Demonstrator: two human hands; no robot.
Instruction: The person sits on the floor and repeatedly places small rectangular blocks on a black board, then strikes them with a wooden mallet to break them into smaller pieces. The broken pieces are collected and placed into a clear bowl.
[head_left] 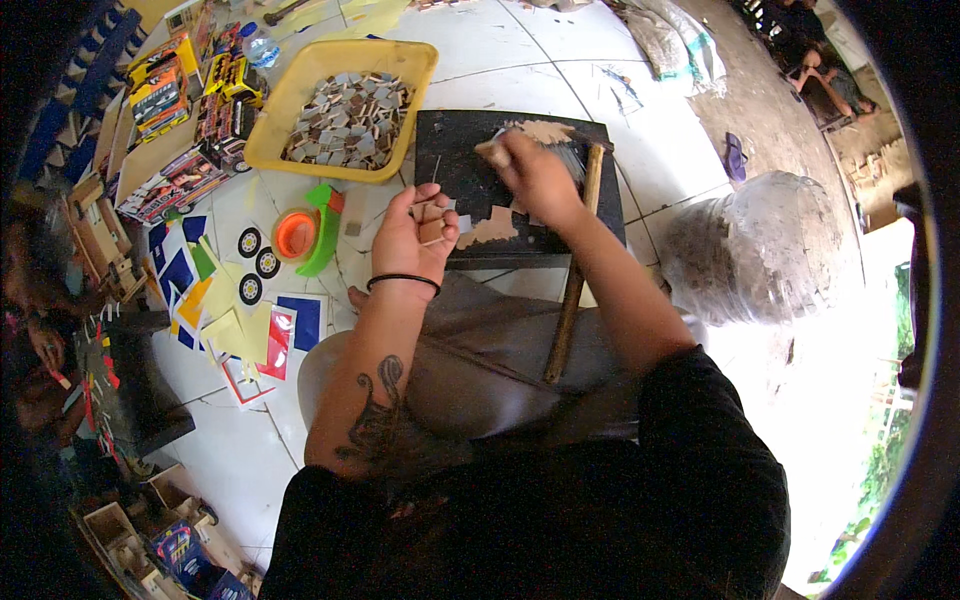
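Observation:
My left hand (415,238) is cupped palm up over the near left edge of a black board (455,150), holding several small square wooden pieces (432,222). My right hand (535,175) is over the middle of the board, fingers pinched on one small wooden piece (492,150) pressed toward the board. Patches of pale wooden pieces (492,228) lie on the board by the near edge and at the far edge. A hammer with a long wooden handle (572,290) lies across the board's right side and my lap.
A yellow tray (300,75) full of small square pieces stands left of the board. An orange and green tape dispenser (305,232), black wheels, coloured paper shapes and toy truck boxes (165,90) cover the left floor. A big clear bag (770,245) sits right.

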